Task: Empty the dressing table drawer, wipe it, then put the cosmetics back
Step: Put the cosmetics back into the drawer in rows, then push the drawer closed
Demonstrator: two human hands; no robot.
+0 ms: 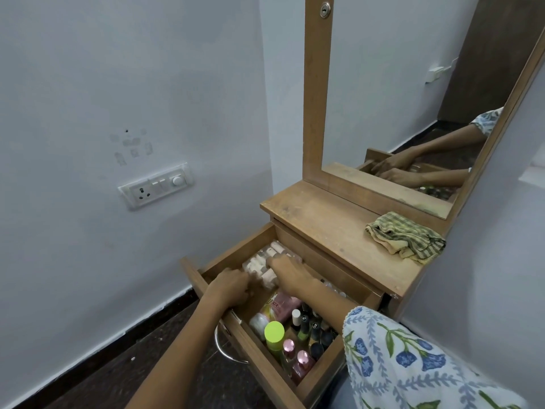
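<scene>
A wooden dressing table [330, 219] stands in the corner of a room with pale bluish-white walls [88, 84] and a dark speckled floor [165, 358] edged by a dark skirting. Its top is bare worn wood, scuffed and dusty-looking, with a crumpled green-and-yellow striped cloth [405, 237] lying at its right end, just in front of the mirror [407, 107]. The mirror's wooden frame carries a small metal lock [325, 9] near the top; the glass reflects both arms, a dark door and a wall switch. A white switchboard [156, 185] with a socket and a round knob sits on the left wall.

The drawer [265, 343] is pulled out wide towards the camera and is full of cosmetics. At its near end stand a lime-green capped bottle [275, 335], pink-capped bottles [296, 354], dark nail-polish bottles [314, 326] and a pink tube [283, 305]. At the far end lies a clear packet of pale pink-and-white tubes [265, 261].

The left hand [233, 286] and the right hand [287, 268] are both down in the drawer, their fingers curled on that packet from either side. The right arm wears a white sleeve [398, 358] printed with blue flowers and green leaves.
</scene>
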